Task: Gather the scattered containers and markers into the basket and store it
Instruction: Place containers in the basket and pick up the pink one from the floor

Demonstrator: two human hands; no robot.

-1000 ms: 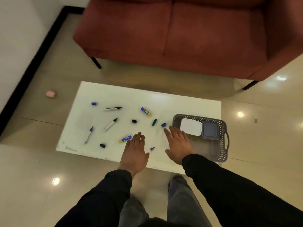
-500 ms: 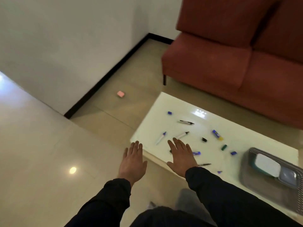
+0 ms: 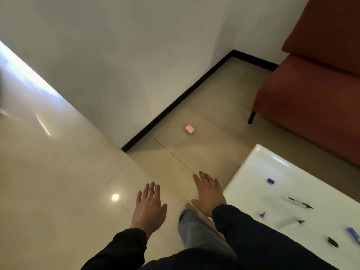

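A small pink container (image 3: pixel 189 129) lies on the tiled floor near the black skirting, well ahead of both hands. My left hand (image 3: pixel 149 206) and my right hand (image 3: pixel 208 193) hover flat over the floor, fingers spread, holding nothing. At the right, the white low table (image 3: pixel 253 172) carries scattered items: a blue cap (image 3: pixel 270 181), a black marker (image 3: pixel 300 203), a blue-tipped marker (image 3: pixel 262 215), another marker (image 3: pixel 292 223), a black cap (image 3: pixel 332 242) and a blue glue stick (image 3: pixel 353 233). The basket is out of view.
A red sofa (image 3: pixel 311 98) stands at the back right, its black leg (image 3: pixel 251 117) on the floor. A white wall with black skirting (image 3: pixel 175 104) juts out to a corner at the left. My trouser leg (image 3: pixel 196 228) shows between my arms.
My view has swung left, away from the table and basket, onto the floor and the pink container. Both hands left the table top and now hover over the floor, still holding nothing.
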